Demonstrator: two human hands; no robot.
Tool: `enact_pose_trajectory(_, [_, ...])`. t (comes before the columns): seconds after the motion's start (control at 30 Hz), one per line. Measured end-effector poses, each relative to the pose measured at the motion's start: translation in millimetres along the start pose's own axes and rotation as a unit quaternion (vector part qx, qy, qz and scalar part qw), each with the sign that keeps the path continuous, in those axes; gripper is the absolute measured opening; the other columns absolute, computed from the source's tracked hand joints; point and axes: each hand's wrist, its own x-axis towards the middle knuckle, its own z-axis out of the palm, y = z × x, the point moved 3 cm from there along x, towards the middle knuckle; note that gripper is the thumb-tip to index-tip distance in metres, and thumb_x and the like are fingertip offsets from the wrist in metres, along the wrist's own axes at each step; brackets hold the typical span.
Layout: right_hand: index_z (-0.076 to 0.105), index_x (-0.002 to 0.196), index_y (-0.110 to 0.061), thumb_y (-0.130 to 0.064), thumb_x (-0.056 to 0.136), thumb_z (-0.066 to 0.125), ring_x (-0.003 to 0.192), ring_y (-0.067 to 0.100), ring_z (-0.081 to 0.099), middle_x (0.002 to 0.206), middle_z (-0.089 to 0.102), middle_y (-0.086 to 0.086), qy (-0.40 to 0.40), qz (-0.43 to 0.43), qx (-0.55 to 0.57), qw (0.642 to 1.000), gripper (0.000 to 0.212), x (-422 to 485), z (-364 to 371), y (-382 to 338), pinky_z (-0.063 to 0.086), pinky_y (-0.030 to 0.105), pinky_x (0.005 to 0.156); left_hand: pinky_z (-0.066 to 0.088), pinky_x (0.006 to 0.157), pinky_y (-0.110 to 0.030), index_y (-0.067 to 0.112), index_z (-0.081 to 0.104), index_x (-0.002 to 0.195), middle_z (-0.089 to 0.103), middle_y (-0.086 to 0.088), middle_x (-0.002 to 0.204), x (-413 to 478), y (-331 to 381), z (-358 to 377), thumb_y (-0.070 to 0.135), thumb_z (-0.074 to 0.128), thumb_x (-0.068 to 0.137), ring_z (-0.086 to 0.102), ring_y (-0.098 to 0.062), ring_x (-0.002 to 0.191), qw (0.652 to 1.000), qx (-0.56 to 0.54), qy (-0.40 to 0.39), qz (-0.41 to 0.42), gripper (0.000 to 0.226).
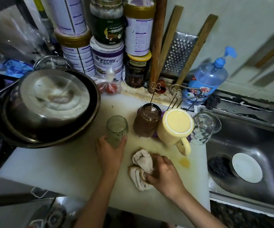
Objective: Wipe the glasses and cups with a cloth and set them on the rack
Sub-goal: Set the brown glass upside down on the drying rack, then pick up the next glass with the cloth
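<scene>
On white board (50, 162): left fingers (102, 142) wrap clear greenish glass (116, 127); right fingers (151, 177) clutch crumpled cloth (143, 160).

The picture is dim and a bit yellow. Light shines off the steel bowl (54, 96) and the sink (264, 140). The edges bend and look blurry.

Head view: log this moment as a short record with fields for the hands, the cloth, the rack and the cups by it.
left hand: grips a greenish glass, left of the rack
right hand: grips the crumpled cloth lying on the white board
rack: wire pegs rising behind the cups
cups in a row: brown glass, yellow mug, clear glass, all upside down
sink: right of the board
</scene>
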Motion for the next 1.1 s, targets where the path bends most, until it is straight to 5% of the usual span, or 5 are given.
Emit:
enact_pose_trajectory(0.23, [0.066,0.08,-0.02,-0.032,0.08,0.076,0.066,0.005,0.054,0.072,0.058,-0.011,0.057,-0.012,0.077,0.995,0.015,-7,-5,10,0.04,0.016,0.061,0.051,0.088,-0.039,0.015,0.071,0.093,0.068,-0.012,0.101,8,-8,18,0.045,0.062,0.088,0.063,-0.03,0.093,0.996,-0.059,-0.051,-0.041,0.032])
enact_pose_trajectory(0.53, [0.038,0.065,-0.017,-0.025,0.098,0.052,0.054,0.002,0.034,0.052,0.036,-0.011,0.06,0.017,0.287,0.956,0.037,-19,-29,-4,0.028,0.019,0.053,0.044,0.061,-0.031,0.017,0.052,0.075,0.051,-0.003,0.066,5,2,19,0.036,0.052,0.097,0.047,-0.021,0.062,0.961,-0.185,-0.15,-0.143,0.029])
enact_pose_trajectory(0.83, [0.035,0.062,-0.022,-0.037,0.097,0.051,0.06,0.005,0.033,0.06,0.03,-0.01,0.083,-0.048,0.357,0.929,0.041,-35,-57,-9,0.029,0.027,0.058,0.054,0.071,-0.039,0.015,0.064,0.077,0.065,-0.012,0.076,-31,6,-10,0.039,0.049,0.099,0.063,-0.029,0.072,0.96,-0.176,-0.145,-0.163,0.035])
enact_pose_trajectory(1.0, [0.054,0.088,0.006,-0.075,0.073,0.06,0.079,0.019,0.048,0.079,0.051,0.034,0.041,-0.053,0.47,0.88,0.082,-50,-81,10,0.04,0.039,0.077,0.043,0.056,-0.028,0.008,0.056,0.072,0.057,-0.011,0.069,-70,5,-20,0.031,0.046,0.101,0.054,-0.023,0.061,0.967,-0.155,-0.127,-0.16,0.038])
enact_pose_trajectory(1.1, [0.068,0.094,-0.013,-0.074,0.069,0.062,0.097,0.033,0.064,0.098,0.064,0.03,0.043,-0.068,0.501,0.861,0.066,-69,-109,26,0.044,0.054,0.095,0.046,0.061,-0.03,0.012,0.058,0.076,0.061,-0.012,0.076,-113,11,-26,0.031,0.046,0.101,0.057,-0.023,0.067,0.974,-0.155,-0.109,-0.126,0.034])
